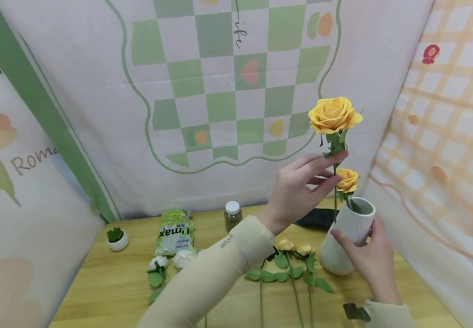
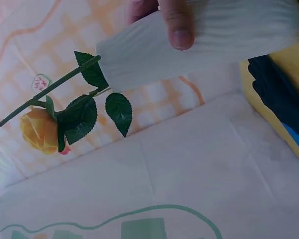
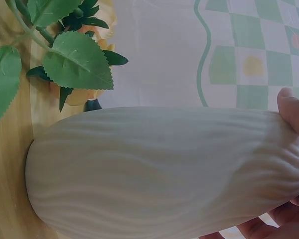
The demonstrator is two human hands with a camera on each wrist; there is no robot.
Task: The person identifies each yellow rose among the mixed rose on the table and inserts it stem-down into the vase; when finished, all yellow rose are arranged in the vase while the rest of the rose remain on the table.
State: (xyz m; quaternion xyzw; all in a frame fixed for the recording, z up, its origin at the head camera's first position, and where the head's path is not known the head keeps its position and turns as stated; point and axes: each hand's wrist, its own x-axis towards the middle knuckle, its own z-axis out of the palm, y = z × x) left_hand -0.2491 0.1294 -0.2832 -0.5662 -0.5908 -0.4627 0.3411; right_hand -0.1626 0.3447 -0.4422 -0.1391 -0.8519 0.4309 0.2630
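My left hand (image 1: 302, 189) pinches the green stem of a large yellow rose (image 1: 334, 115), holding it upright above the table. The lower end of this stem (image 2: 65, 78) is beside the rim of a white ribbed vase (image 3: 154, 169); whether it is inside the mouth I cannot tell. A smaller yellow rose (image 2: 39, 130) stands in the vase with its leaves at the mouth. My right hand (image 1: 371, 262) grips the vase around its upper part, the thumb on the near side. In the right wrist view the vase's base is against the wooden tabletop.
Several yellow roses (image 1: 287, 246) with long leafy stems lie left of the vase. White roses (image 1: 185, 258) lie partly behind my left sleeve. Farther back are a green bag (image 1: 175, 233), a lidded jar (image 1: 233, 217), a small potted plant (image 1: 117, 240) and a black item (image 1: 318, 218).
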